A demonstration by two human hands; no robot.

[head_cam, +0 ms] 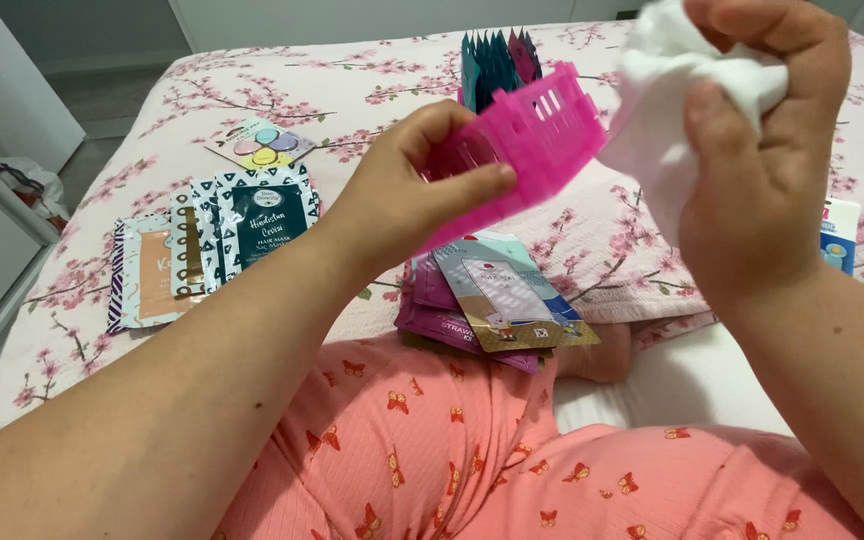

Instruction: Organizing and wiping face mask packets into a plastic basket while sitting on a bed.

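My left hand (402,190) pinches pink plastic basket (532,140), slotted walls, rigid, tilted on side in air above bed. Thumb on front wall, fingers curled behind. My right hand (762,170) fisted around white cloth (657,110), soft, crumpled, pressed against basket's right edge. Glossy flat sachets (497,295) stacked on my lap edge, below basket. More sachets (212,240) fanned left on floral bedsheet (352,90), matte cotton. Dark sachets (497,55) upright behind basket. Open sheet between piles; bed edge far left.
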